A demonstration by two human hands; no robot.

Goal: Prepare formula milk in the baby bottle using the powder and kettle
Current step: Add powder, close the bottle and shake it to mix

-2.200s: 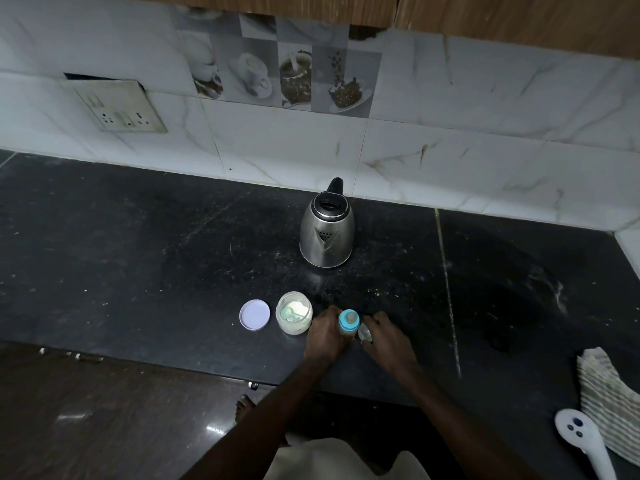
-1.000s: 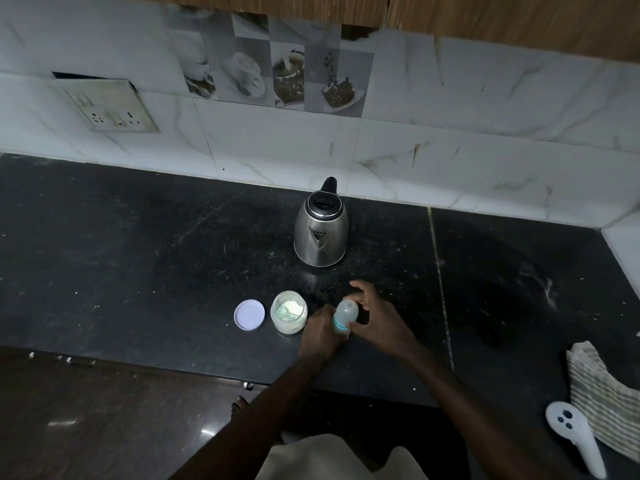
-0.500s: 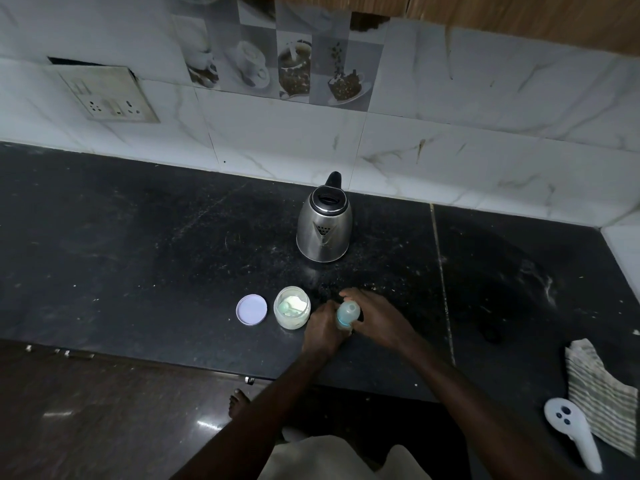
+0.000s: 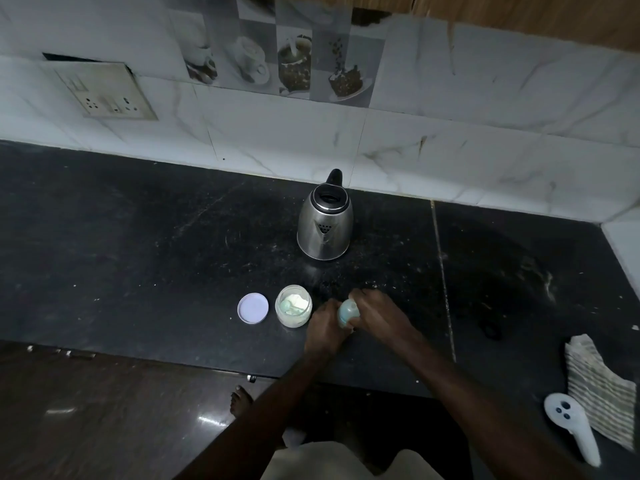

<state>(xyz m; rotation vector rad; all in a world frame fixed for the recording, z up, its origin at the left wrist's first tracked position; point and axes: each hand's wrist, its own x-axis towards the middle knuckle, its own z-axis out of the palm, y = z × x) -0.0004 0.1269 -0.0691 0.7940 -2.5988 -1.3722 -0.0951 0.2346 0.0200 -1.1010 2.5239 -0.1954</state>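
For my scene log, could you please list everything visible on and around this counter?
counter: one, black, below the tiled wall.
kettle: one, steel, black lid, back of counter.
powder jar: one, clear, open, pale powder inside, front centre.
jar lid: one, lilac, flat, left of the jar.
baby bottle: one, teal top, between both hands.
cloth: one, striped, far right.
white handle: one, white, beside the cloth.
socket plate: one, cream, wall, upper left.
left hand: one, grips the bottle's body.
right hand: one, curled round the bottle's top.

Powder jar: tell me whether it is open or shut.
The powder jar is open: its lid lies flat on the counter beside it, apart, and pale powder with a scoop shows in its uncovered mouth.
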